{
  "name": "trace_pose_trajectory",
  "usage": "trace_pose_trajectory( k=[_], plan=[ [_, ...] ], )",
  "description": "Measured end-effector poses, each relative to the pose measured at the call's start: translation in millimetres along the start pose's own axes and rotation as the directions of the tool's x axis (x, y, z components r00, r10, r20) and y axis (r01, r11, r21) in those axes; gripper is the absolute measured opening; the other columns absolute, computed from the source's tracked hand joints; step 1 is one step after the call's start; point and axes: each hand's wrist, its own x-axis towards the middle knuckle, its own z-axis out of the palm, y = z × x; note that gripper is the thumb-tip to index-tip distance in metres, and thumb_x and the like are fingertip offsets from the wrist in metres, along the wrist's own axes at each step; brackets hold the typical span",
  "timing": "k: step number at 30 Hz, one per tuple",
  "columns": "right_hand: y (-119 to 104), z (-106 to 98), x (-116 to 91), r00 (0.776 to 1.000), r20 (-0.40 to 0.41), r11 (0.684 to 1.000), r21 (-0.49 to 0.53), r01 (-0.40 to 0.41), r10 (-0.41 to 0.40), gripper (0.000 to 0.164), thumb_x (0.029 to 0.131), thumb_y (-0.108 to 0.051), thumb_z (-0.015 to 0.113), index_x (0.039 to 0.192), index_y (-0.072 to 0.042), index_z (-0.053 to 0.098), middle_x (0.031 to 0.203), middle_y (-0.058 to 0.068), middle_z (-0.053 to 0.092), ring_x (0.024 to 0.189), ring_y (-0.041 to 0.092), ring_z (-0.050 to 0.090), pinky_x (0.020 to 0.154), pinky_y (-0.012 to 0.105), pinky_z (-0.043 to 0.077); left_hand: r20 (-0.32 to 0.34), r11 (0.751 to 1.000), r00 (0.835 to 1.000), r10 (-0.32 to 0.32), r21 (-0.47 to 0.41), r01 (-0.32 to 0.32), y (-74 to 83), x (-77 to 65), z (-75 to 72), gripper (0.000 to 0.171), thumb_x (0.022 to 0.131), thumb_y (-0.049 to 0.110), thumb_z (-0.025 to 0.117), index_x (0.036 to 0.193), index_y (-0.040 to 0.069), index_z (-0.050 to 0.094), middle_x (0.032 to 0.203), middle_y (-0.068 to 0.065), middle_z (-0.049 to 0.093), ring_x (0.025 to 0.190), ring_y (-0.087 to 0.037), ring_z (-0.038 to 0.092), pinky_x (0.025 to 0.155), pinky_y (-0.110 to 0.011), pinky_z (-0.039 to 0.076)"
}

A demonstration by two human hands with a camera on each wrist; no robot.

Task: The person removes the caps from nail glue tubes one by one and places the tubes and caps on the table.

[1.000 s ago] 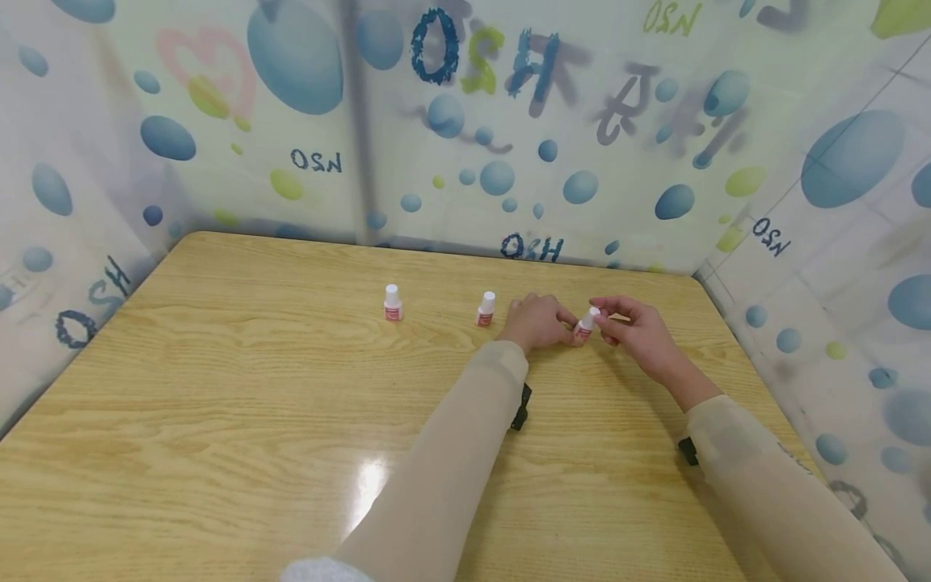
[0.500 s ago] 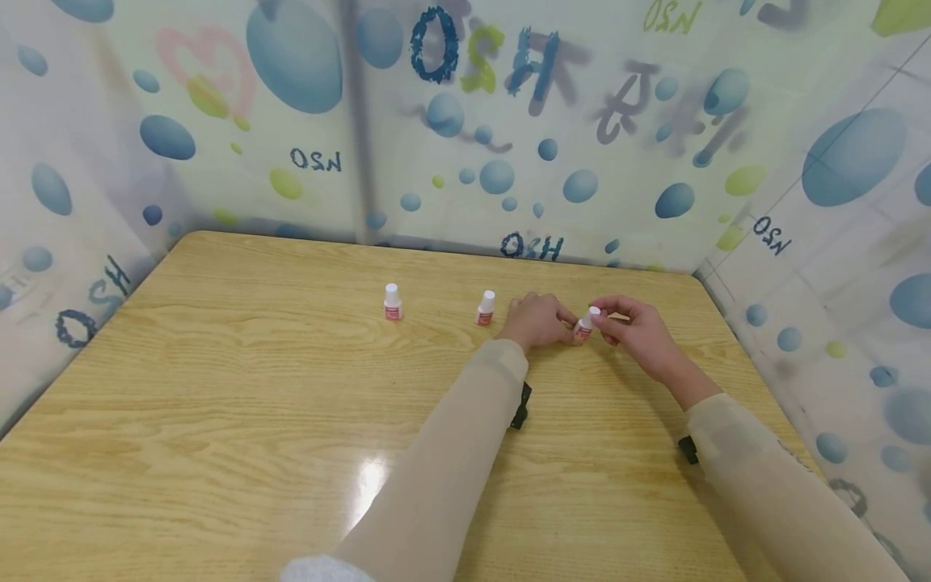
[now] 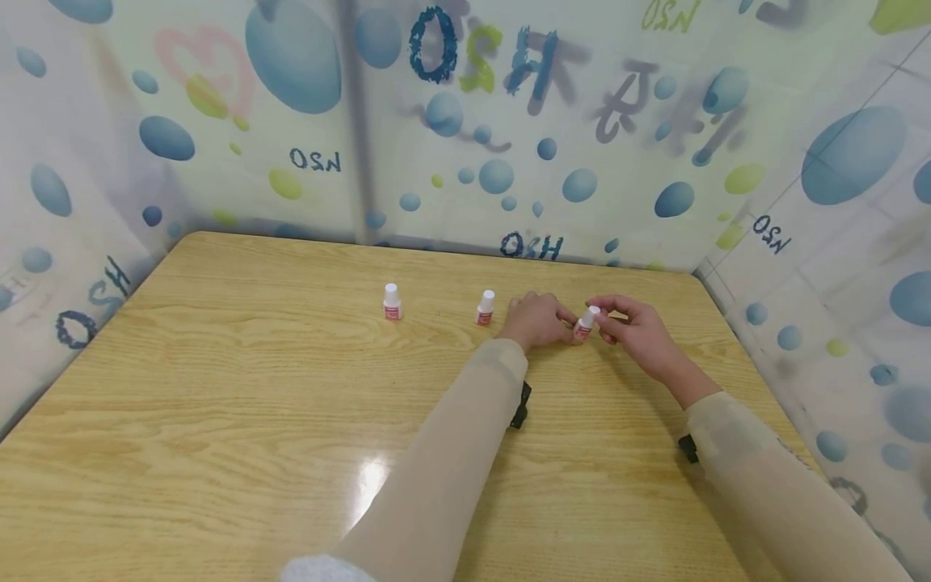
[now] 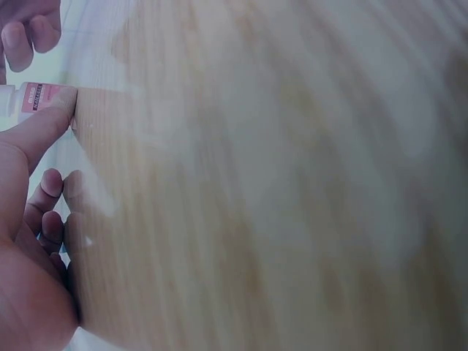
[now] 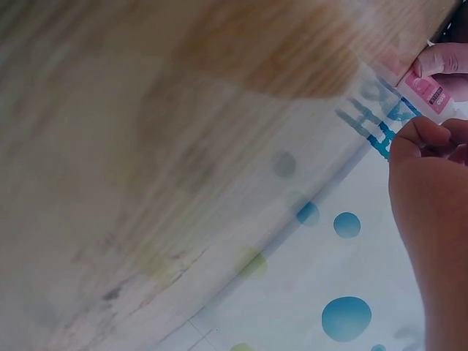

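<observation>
Both my hands are on one small bottle (image 3: 584,330), toward the right side of the wooden table (image 3: 218,364). My left hand (image 3: 541,319) grasps it low on the body; the left wrist view shows the thumb lying across the pink label (image 4: 40,96), other fingers bent down near the tabletop. My right hand (image 3: 636,335) pinches the white cap (image 3: 593,312) between thumb and fingertips, from the right side. In the head view the bottle leans with its cap toward the right; in the left wrist view its base appears to meet the table. A second bottle (image 3: 485,309) stands upright just left of my left hand, and a third bottle (image 3: 392,303) stands farther left, well apart from it; both have white caps and pink labels, and the three form a loose row. My beige sleeves (image 3: 444,461) cover both forearms. Behind the table hangs a pale wall covering (image 3: 407,162) printed with blue and green dots.
</observation>
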Motion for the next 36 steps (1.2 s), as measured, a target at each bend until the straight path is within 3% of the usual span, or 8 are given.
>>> trace_pose_trajectory(
  k=[4, 10, 25, 31, 36],
  plan=[
    [-2.0, 0.2, -0.7, 1.000, -0.017, 1.000, -0.005, -0.017, 0.017, 0.045, 0.109, -0.022, 0.061, 0.147, 0.003, 0.055, 0.106, -0.002, 0.055, 0.079, 0.007, 0.058, 0.075, 0.025, 0.052, 0.000, 1.000, 1.000, 0.003, -0.014, -0.003, 0.4, -0.7, -0.6, 0.031, 0.092, 0.044, 0.081, 0.123, 0.040, 0.080, 0.139, 0.012, 0.072, 0.125, -0.023, 0.053, 0.112, -0.047, 0.034],
    [-3.4, 0.6, -0.4, 0.997, -0.038, 0.997, -0.019, -0.074, 0.074, 0.047, 0.105, -0.035, 0.068, 0.135, -0.001, 0.057, 0.111, 0.001, 0.057, 0.082, 0.007, 0.060, 0.077, 0.024, 0.052, -0.006, 1.000, 1.000, 0.007, -0.021, -0.007, 1.2, -2.4, -1.7, 0.031, 0.092, 0.044, 0.082, 0.122, 0.039, 0.081, 0.139, 0.011, 0.072, 0.126, -0.023, 0.054, 0.111, -0.047, 0.035],
    [0.9, -0.7, 0.4, 1.000, -0.014, 1.000, 0.003, 0.005, -0.005, 0.035, 0.110, -0.020, 0.059, 0.136, 0.003, 0.059, 0.103, -0.005, 0.054, 0.077, 0.005, 0.054, 0.074, 0.025, 0.050, -0.011, 1.000, 1.000, 0.008, -0.013, -0.008, 0.0, -1.2, -1.0, 0.031, 0.092, 0.045, 0.081, 0.122, 0.040, 0.081, 0.138, 0.011, 0.071, 0.120, -0.020, 0.053, 0.110, -0.045, 0.035],
    [0.1, -2.2, 0.0, 1.000, -0.024, 1.000, 0.002, -0.017, 0.017, 0.039, 0.109, -0.021, 0.062, 0.140, 0.002, 0.060, 0.100, -0.007, 0.056, 0.079, 0.006, 0.055, 0.075, 0.025, 0.050, -0.009, 1.000, 1.000, 0.010, -0.021, -0.010, 0.5, -2.2, -1.7, 0.031, 0.092, 0.045, 0.081, 0.122, 0.040, 0.081, 0.138, 0.011, 0.072, 0.121, -0.021, 0.053, 0.110, -0.046, 0.035],
    [-3.0, -2.0, -0.4, 0.998, -0.035, 0.998, -0.005, -0.061, 0.060, 0.050, 0.104, -0.031, 0.070, 0.142, 0.000, 0.060, 0.103, -0.008, 0.061, 0.082, 0.007, 0.059, 0.077, 0.026, 0.052, -0.007, 1.000, 1.000, 0.004, -0.014, -0.004, 0.3, -1.6, -1.0, 0.031, 0.092, 0.044, 0.081, 0.122, 0.040, 0.081, 0.140, 0.011, 0.071, 0.124, -0.021, 0.053, 0.111, -0.047, 0.035]
  ],
)
